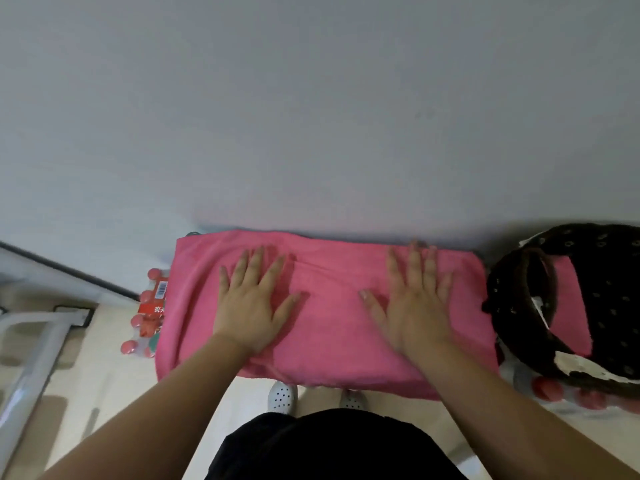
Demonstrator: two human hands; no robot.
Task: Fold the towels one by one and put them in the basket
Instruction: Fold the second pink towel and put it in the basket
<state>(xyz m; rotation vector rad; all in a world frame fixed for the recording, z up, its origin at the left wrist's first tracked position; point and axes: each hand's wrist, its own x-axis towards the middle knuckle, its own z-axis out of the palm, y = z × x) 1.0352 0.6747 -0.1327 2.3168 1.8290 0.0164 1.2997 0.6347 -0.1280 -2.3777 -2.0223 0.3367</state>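
At the far left, a white tubular frame [31, 344] stands on the pale floor [104, 382], below a dark strip along the foot of the grey wall [311, 98]. Just right of it, a shrink-wrapped pack of bottles [152, 306] with red caps and a red label pokes out from under the left edge of the pink towel [332, 341].

The pink towel lies folded into a wide, flat rectangle with its far edge against the wall. What carries the rest of it is hidden under the cloth.

The left hand [252, 306] lies palm down on the towel's left half, fingers [258, 261] straight and spread, thumb pointing inward. The right hand [415, 306] lies palm down on the right half in the same way, its fingers [414, 261] straight and a little apart, reaching close to the far edge; it is slightly blurred. Between the 2 forearms, below the towel's near edge, 2 white perforated shoes [282, 396] show above a dark garment.

At the right, touching the towel's right end, sits the dark basket [616, 271] with a dotted pattern and a brown handle. A second pink towel [571, 306] lies inside it. More red-capped bottles [547, 388] show under the basket's near side.
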